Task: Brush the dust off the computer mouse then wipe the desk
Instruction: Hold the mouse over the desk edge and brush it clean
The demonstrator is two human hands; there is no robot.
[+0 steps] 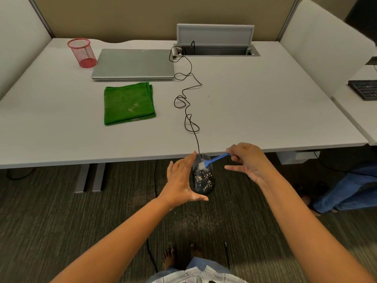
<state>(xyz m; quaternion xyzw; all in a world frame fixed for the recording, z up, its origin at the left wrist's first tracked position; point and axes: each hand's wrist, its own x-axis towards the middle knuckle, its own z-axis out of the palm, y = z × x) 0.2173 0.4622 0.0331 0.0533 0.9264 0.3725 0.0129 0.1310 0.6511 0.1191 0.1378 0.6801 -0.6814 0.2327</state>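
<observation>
A dusty mouse [203,176] is gripped in the left hand [181,178] off the desk [255,111] edge; a brush [214,160], pinched by the right hand [247,162], is laid on it.

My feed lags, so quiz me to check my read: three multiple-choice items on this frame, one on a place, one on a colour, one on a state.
1. Where is the mouse?
A. Beside the laptop
B. Held off the desk's near edge, above the floor
C. In the red cup

2. What colour is the folded cloth?
A. Green
B. Blue
C. White

3. What state is the laptop in?
A. Open, screen lit
B. Lid closed
C. Standing on its side

Answers:
1 B: the left hand holds the mouse in front of the desk, carpet below, while the right hand pinches the blue brush over it.
2 A: the cloth lying before the laptop is bright green.
3 B: only the flat grey lid shows.
</observation>
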